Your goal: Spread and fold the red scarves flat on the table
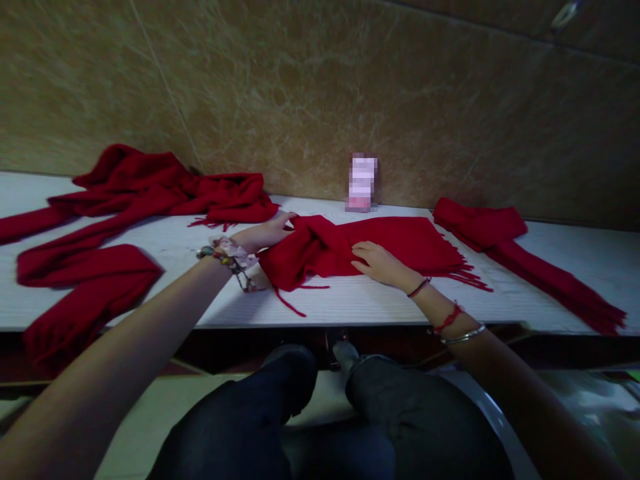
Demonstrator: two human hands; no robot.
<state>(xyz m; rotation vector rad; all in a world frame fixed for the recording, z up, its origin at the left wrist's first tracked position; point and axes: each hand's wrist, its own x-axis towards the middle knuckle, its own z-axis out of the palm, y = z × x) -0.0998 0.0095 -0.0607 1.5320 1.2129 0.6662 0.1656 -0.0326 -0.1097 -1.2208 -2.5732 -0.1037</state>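
Observation:
A red fringed scarf (390, 240) lies on the white bench in front of me, flat on its right part and bunched on its left part. At the bunched end, my left hand (267, 233) grips the cloth's edge; some of its fingers are hidden by the folds. My right hand (383, 265) rests on the scarf's near edge around the middle, fingers stretched over the cloth. Loose strands of fringe hang from the bunched end toward me.
More red scarves (150, 187) lie in a loose heap at the left, one end drooping over the front edge. Another folded red scarf (483, 227) lies at the right. A pixelated pink-and-white rectangle (362, 181) leans against the brown marbled wall (280, 93) behind the white bench (360, 303).

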